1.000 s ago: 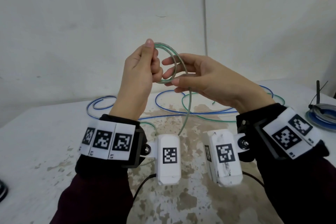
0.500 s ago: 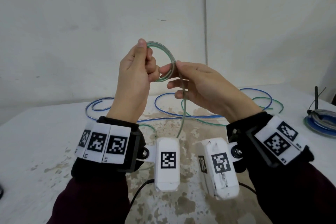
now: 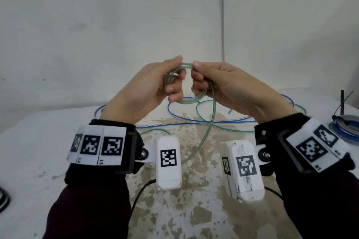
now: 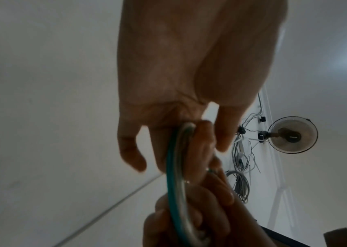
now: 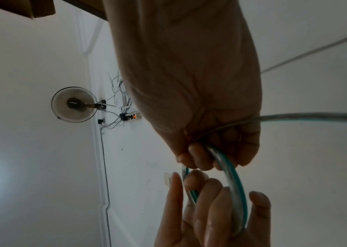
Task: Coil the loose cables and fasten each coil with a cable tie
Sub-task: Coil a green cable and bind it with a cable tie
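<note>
Both hands hold a small coil of green cable [image 3: 184,101] in the air above the table. My left hand [image 3: 172,78] grips the coil's left side, fingers curled through the loop and thumb on top. My right hand [image 3: 198,79] grips the right side, thumb against the top of the loop. The green cable's loose tail [image 3: 213,114] hangs from the right hand down to the table [image 3: 48,141]. The left wrist view shows the coil [image 4: 175,183] running from the left hand's fingers [image 4: 204,147] into the right hand. In the right wrist view the coil [image 5: 237,180] sits in the right hand's curled fingers [image 5: 198,160].
A loose blue cable [image 3: 194,121] lies in wide loops on the stained table behind the hands. At the right edge sits a bundle of coiled cables [image 3: 347,125] with a black cable tie [image 3: 342,103] standing up from it. A dark cord [image 3: 3,199] shows at the left edge.
Both hands have come down with the coil. The right hand, earlier with fingers spread beside the loop, now grips the coil's right side with its thumb beside the left thumb.
</note>
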The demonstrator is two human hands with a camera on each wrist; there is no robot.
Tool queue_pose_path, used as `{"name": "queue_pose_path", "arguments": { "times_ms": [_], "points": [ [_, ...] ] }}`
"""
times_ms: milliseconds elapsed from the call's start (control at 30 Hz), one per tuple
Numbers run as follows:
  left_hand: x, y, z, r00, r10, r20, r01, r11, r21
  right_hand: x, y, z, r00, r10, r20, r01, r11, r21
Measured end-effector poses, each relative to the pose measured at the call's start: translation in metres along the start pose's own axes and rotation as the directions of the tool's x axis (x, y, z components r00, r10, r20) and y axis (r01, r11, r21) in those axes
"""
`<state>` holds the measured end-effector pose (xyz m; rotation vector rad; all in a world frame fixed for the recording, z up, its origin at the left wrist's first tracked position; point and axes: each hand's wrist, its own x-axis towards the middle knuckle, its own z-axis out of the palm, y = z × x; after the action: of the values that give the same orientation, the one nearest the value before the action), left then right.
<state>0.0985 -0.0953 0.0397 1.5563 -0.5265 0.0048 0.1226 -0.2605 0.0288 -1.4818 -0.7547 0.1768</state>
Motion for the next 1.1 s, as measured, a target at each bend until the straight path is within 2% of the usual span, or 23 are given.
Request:
{"name": "queue_pose_path", "arguments": {
  "times_ms": [100, 200, 300, 400, 467, 533, 633, 800, 900, 967, 1033, 1100],
  "points": [
    [-0.004, -0.002, -0.001, 0.997, 0.035, 0.066, -0.044, 0.989, 0.139, -0.001, -0.001, 0.003, 1.0, 0.024, -0.002, -0.024, 1.0, 0.001],
    [-0.002, -0.003, -0.002, 0.995, 0.096, 0.004, -0.095, 0.975, 0.202, -0.002, -0.002, -0.001, 0.998, 0.017, -0.064, -0.022, 0.996, -0.081],
    [-0.001, -0.004, -0.003, 0.995, 0.093, -0.027, -0.085, 0.972, 0.218, -0.005, -0.006, -0.007, 0.993, 0.0, -0.116, -0.022, 0.981, -0.193],
    [0.002, -0.007, -0.002, 0.99, 0.129, -0.051, -0.11, 0.954, 0.28, -0.007, -0.008, -0.011, 0.989, -0.001, -0.15, -0.029, 0.979, -0.203],
    [0.004, -0.009, -0.002, 0.975, 0.196, -0.105, -0.156, 0.941, 0.302, -0.007, -0.007, -0.012, 0.991, 0.034, -0.127, -0.054, 0.987, -0.154],
    [0.007, -0.011, -0.002, 0.946, 0.256, -0.198, -0.206, 0.948, 0.244, -0.007, -0.005, -0.011, 0.993, 0.091, -0.073, -0.097, 0.991, -0.089],
    [0.01, -0.012, 0.001, 0.903, 0.286, -0.32, -0.257, 0.958, 0.129, -0.006, -0.001, -0.006, 0.993, 0.114, -0.015, -0.115, 0.993, -0.01],
    [0.014, -0.016, 0.005, 0.866, 0.305, -0.396, -0.297, 0.951, 0.083, -0.001, 0.004, 0.007, 0.996, 0.085, -0.031, -0.084, 0.996, 0.037],
    [0.012, -0.014, 0.003, 0.906, 0.257, -0.338, -0.28, 0.96, -0.02, 0.002, 0.003, 0.01, 0.995, 0.054, -0.082, -0.045, 0.994, 0.101],
    [0.009, -0.009, 0.002, 0.96, 0.151, -0.237, -0.18, 0.978, -0.105, 0.003, 0.002, 0.008, 0.994, 0.039, -0.103, -0.023, 0.988, 0.155],
    [0.007, -0.007, 0.001, 0.991, 0.069, -0.111, -0.074, 0.997, -0.034, 0.004, 0.002, 0.007, 0.993, 0.042, -0.111, -0.022, 0.983, 0.181],
    [0.004, -0.008, 0.001, 0.998, 0.046, -0.04, -0.043, 0.997, 0.069, 0.004, 0.003, 0.006, 0.993, 0.054, -0.102, -0.039, 0.989, 0.144]
  ]
}}
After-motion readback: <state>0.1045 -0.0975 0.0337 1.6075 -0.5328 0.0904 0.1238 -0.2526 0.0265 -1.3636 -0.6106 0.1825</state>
